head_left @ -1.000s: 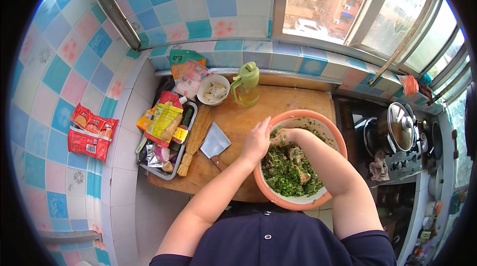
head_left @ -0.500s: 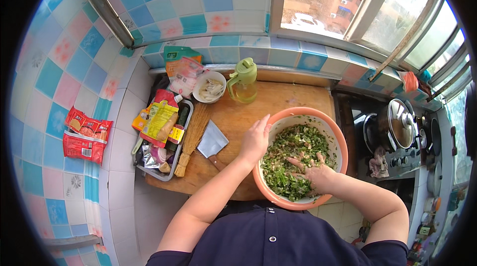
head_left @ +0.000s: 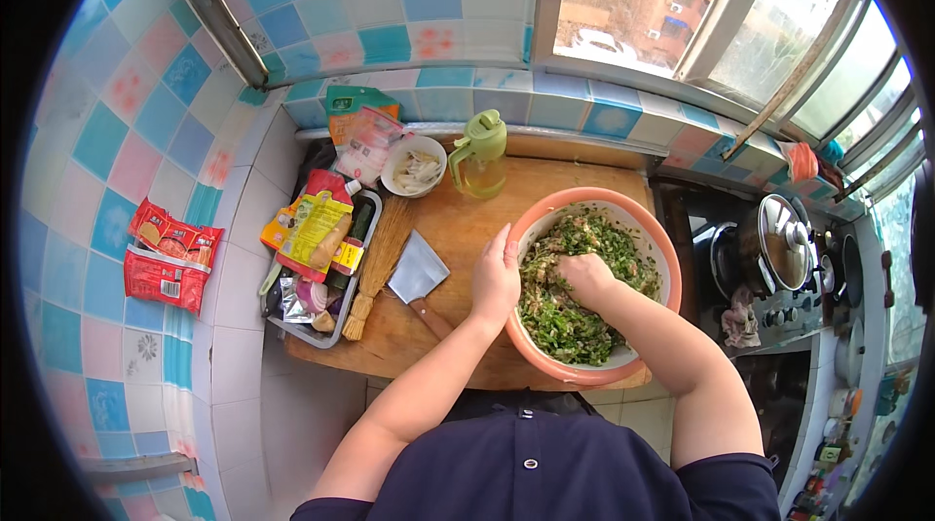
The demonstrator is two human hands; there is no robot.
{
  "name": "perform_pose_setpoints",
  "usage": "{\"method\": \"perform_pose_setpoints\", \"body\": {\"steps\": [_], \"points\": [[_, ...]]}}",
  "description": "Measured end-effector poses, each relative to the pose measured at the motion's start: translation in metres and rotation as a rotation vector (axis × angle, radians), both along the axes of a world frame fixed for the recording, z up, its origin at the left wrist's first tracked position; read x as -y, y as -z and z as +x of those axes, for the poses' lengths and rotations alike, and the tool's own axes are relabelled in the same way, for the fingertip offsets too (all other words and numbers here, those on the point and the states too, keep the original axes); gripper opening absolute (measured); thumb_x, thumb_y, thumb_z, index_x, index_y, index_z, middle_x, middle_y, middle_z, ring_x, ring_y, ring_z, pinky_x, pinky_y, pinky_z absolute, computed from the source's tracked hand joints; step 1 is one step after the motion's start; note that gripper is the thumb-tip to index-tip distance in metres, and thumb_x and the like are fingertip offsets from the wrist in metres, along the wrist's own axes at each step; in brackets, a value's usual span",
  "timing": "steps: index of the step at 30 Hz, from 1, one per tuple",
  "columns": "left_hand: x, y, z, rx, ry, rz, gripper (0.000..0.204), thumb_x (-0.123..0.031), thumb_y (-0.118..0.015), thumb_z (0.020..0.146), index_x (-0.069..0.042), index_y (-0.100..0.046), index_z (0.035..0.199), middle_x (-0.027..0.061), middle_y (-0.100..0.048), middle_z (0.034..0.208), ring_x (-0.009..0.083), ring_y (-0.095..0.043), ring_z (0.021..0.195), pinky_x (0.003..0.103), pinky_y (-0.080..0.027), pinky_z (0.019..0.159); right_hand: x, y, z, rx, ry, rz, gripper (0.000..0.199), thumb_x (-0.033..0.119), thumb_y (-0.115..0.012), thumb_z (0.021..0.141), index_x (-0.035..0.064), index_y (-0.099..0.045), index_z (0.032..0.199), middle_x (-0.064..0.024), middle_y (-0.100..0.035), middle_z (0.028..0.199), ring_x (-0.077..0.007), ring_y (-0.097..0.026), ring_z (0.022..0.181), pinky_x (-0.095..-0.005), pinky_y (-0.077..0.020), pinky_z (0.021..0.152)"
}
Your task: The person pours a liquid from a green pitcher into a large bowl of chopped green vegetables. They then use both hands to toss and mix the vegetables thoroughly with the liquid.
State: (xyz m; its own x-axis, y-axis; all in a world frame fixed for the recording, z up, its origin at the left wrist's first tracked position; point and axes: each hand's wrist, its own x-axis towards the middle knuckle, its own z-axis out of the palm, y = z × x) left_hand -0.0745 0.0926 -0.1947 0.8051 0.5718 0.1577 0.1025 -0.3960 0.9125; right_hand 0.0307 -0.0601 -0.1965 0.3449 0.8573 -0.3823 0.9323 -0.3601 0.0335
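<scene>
The fingers of my right hand are bent down into the chopped greens, their tips buried, so I cannot tell whether they stand wide or narrow, or hold any of it. The fingers of my left hand are straight and unclenched, laid against the left side of the bowl's rim. The bowl, orange outside and pale within, stands at the right end of the board, with the greens inside it. To the left of my left hand lies a cleaver, its handle toward me, and just past it a straw brush. Beside the brush is a grey tray heaped with packets and vegetables. Behind these stand a white dish of pale pieces and a green-topped jug.
</scene>
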Motion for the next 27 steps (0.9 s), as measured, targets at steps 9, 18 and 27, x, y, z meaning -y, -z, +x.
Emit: {"method": "perform_pose_setpoints", "body": {"steps": [9,18,27], "points": [[-0.007,0.001,-0.042,-0.031,0.087,0.047,0.044,-0.013,-0.049,0.092,0.004,-0.036,0.131,0.0211,-0.044,0.119,0.0346,-0.048,0.11,0.039,-0.038,0.096,0.06,-0.077,-0.041,-0.36,0.503,0.355,0.071,0.031,-0.062,0.083,0.0085,-0.03,0.142,-0.0206,-0.025,0.144,-0.0379,-0.039,0.126,-0.0407,-0.0348,0.103],[-0.008,0.0,0.0,-0.064,0.043,0.258,0.038,-0.017,-0.047,0.093,-0.003,-0.041,0.128,0.0183,-0.051,0.11,0.0368,-0.054,0.098,0.044,-0.046,0.08,0.029,-0.017,0.052,-0.627,1.095,0.265,0.102,0.077,-0.035,0.078,-0.0017,-0.023,0.143,-0.0218,-0.035,0.142,-0.0359,-0.039,0.128,-0.045,-0.038,0.1],[-0.009,0.001,0.0,-0.049,0.007,0.226,0.036,-0.021,-0.047,0.094,-0.003,-0.045,0.125,0.0171,-0.055,0.107,0.038,-0.055,0.095,0.043,-0.046,0.079,-0.028,0.015,0.087,-1.026,0.617,-0.014,0.09,0.082,-0.034,0.073,0.0283,-0.023,0.145,-0.0094,-0.027,0.147,-0.0279,-0.026,0.135,-0.0472,-0.0275,0.105]]}}
